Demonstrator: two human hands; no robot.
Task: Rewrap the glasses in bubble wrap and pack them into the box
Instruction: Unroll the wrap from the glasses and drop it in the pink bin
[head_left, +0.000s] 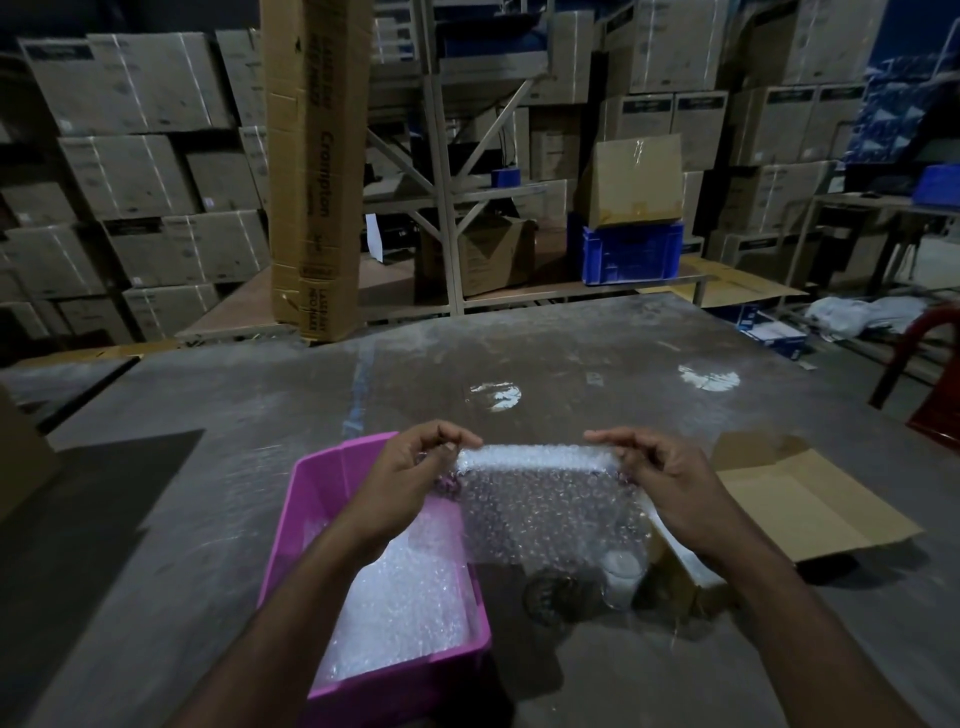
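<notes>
**While the sheet hangs, wrapping has barely begun**

As both hands pinch its top edge, left hand (410, 483) and right hand (670, 486) hold the bubble wrap (545, 509) up, long axis running left to right, hanging above the glass (621, 577) on the table (519, 353). I judge wrapping unstarted; the open box (810, 499) sits right, more wrap fills the pink bin (291, 525).

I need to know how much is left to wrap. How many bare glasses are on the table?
2, both on the table below the bubble wrap sheet: a dark glass and a clear glass beside it. The sheet may hide others.
</notes>
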